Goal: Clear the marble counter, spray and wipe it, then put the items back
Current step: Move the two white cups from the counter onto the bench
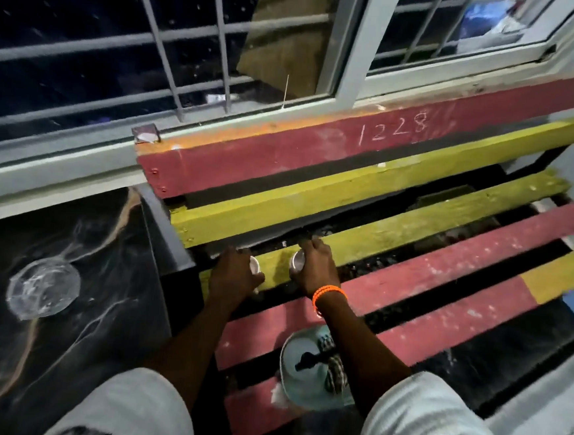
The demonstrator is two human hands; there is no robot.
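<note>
The black marble counter [76, 303] with pale veins fills the lower left. A clear round lid or dish [43, 289] lies on it. Right of the counter stands a slatted bench [413, 248] painted red and yellow. My left hand [233, 275] grips a small steel cup [255, 264] over a yellow slat. My right hand [315, 271], with an orange band at the wrist, grips a second steel cup [298, 261] beside it. Both cups sit at the bench's near-left end.
A pale teal bowl [304, 369] holding a dark utensil and a chequered cloth [334, 365] rests on the bench's front slats. A barred window [175, 54] runs along the back. A small square object [146, 133] sits on the sill. Gaps show between the slats.
</note>
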